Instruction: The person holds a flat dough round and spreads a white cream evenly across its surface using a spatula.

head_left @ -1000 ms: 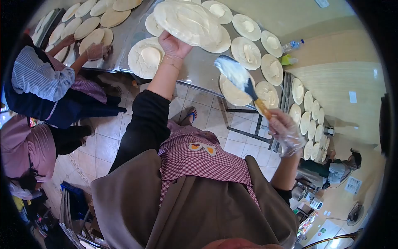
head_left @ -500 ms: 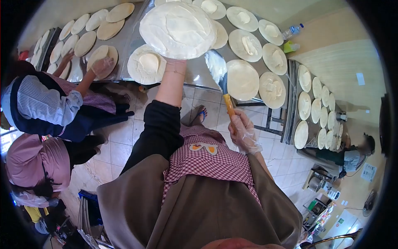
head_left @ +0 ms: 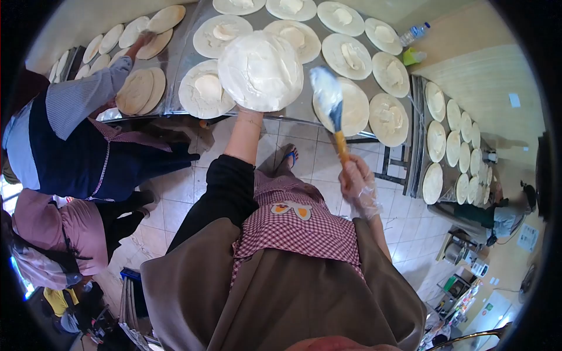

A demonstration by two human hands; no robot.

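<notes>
A round flatbread coated with white cream rests on my left hand, held above the table's front edge; the bread hides most of the fingers. My right hand, in a clear plastic glove, is closed round the wooden handle of a spatula. White cream covers the spatula's blade, which points up and away from me, just right of the held bread. Behind the blade lies a pale flatbread. Around these, several flatbreads with dollops of cream, such as one at left, lie on the metal table.
Co-workers stand at the left, one reaching over stacked flatbreads. Another person is at far right. A water bottle and green packet sit at the back right. More flatbreads lie on the right table.
The held flatbread has come down nearer to me, uncovering breads behind it. The spatula first swung left, then moved slightly right. The co-worker's arm at left now reaches farther back.
</notes>
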